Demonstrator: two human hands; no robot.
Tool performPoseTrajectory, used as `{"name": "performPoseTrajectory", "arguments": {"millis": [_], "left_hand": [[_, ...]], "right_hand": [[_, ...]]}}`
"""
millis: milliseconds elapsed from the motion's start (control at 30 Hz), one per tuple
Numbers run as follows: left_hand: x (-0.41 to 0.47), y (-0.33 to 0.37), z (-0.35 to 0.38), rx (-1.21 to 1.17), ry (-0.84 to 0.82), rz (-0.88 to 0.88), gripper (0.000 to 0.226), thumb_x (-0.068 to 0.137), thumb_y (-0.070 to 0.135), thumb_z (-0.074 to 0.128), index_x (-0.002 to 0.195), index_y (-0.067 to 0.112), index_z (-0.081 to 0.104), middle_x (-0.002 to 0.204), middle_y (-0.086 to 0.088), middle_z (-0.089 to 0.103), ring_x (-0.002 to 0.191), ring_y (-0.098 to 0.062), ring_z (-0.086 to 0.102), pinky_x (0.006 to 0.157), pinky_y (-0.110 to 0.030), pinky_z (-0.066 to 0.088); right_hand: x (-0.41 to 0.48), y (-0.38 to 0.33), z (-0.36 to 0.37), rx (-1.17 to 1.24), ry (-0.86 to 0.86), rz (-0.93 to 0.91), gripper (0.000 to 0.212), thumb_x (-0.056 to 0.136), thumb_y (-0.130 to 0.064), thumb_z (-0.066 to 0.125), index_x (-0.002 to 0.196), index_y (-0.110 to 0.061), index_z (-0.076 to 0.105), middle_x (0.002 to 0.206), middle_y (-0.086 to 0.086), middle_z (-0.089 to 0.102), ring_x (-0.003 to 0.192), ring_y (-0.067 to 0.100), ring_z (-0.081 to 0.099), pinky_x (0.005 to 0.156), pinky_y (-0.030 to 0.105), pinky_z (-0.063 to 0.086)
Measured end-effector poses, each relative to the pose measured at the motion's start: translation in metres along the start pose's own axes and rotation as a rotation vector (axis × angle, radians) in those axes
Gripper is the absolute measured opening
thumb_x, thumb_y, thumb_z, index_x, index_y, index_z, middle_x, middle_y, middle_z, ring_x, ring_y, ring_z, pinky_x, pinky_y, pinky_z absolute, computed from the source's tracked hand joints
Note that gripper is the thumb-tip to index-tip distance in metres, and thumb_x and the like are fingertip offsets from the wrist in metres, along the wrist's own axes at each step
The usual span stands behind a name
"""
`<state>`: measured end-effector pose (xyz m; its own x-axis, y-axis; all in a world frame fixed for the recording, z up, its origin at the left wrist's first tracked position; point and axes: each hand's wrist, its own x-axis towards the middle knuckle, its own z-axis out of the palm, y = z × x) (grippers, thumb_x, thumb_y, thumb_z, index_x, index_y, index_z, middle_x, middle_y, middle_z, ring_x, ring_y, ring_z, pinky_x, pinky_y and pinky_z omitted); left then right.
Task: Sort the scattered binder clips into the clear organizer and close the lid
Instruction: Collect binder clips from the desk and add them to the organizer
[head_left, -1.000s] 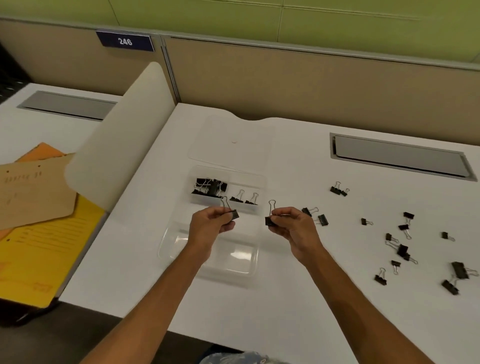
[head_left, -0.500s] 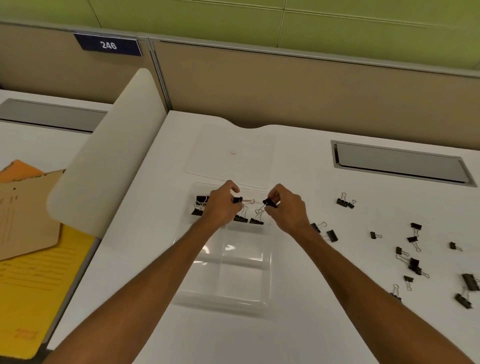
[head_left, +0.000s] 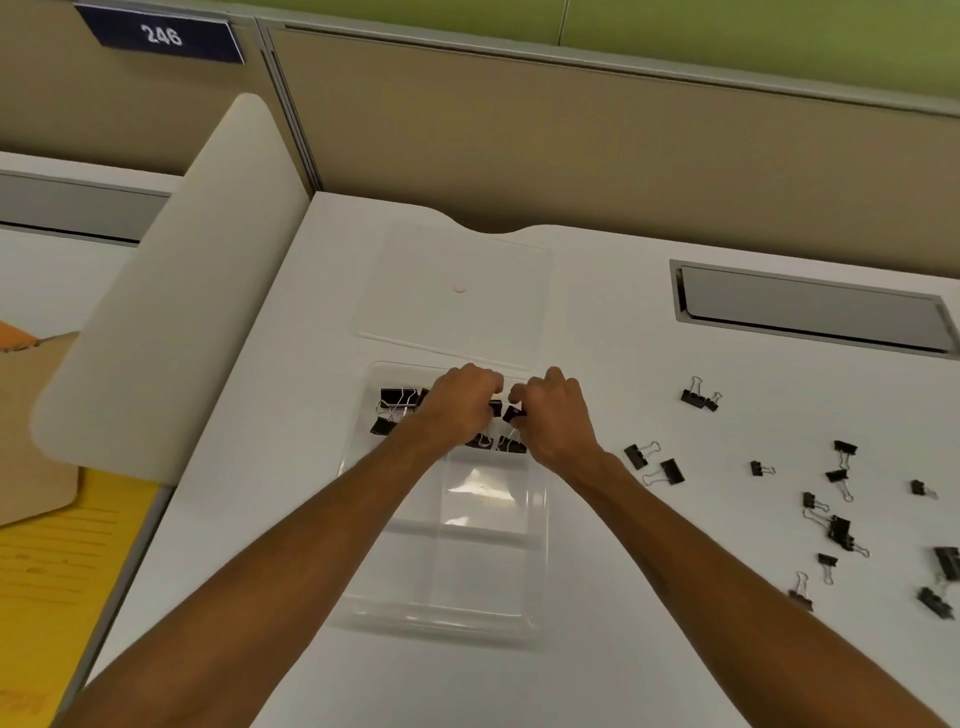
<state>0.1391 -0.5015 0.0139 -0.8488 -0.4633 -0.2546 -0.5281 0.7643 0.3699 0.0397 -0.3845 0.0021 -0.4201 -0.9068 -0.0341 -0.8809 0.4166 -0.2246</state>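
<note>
A big white desk (head_left: 597, 649) fills most of the view. A tan wall (head_left: 571, 145) stands at its far edge, with a blue sign (head_left: 163, 37) that reads 246. A white curved panel (head_left: 171, 291) stands at the left side of the desk, and yellow paper (head_left: 57, 561) lies past it.

A clear box (head_left: 488, 566) sits in the middle of the desk. Its clear lid (head_left: 457, 291) is open and lies flat on the desk behind it. The near parts of the box hold nothing. The far parts hold black clips (head_left: 397, 408).

Two bare arms reach over the box. The left hand (head_left: 460, 408) is curled shut over the far part of the box, and a bit of black shows at its fingers, but I cannot tell if it grips that clip. The right hand (head_left: 553, 415) is close beside it and pinches a small black clip (head_left: 513, 413) at its fingertips.

More loose clips (head_left: 836, 530) lie spread out on the desk, well to the right of the box. Two clips (head_left: 654, 464) lie nearer, just right of the right wrist.
</note>
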Motion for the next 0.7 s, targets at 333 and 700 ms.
{"name": "performPoseTrajectory", "arguments": {"millis": [333,700], "left_hand": [[-0.010,0.000,0.007,0.010,0.187,0.028,0.041,0.089,-0.004,0.057,0.125,0.015,0.062,0.116,-0.007,0.068,0.105,-0.027,0.063,0.088,-0.036,0.050],[-0.076,0.030,0.021,-0.236,0.431,0.098,0.029,0.090,0.007,0.060,0.118,0.008,0.065,0.142,-0.013,0.049,0.104,-0.027,0.062,0.098,-0.042,0.042]], "right_hand": [[-0.010,0.006,0.001,0.126,0.099,0.012,0.022,0.081,0.004,0.063,0.096,-0.010,0.071,0.082,0.005,0.069,0.084,0.025,0.051,0.070,0.033,0.035],[-0.088,0.041,-0.025,0.262,0.203,0.142,0.017,0.091,-0.014,0.061,0.106,-0.018,0.069,0.105,-0.002,0.069,0.105,0.022,0.053,0.083,0.031,0.027]]}}
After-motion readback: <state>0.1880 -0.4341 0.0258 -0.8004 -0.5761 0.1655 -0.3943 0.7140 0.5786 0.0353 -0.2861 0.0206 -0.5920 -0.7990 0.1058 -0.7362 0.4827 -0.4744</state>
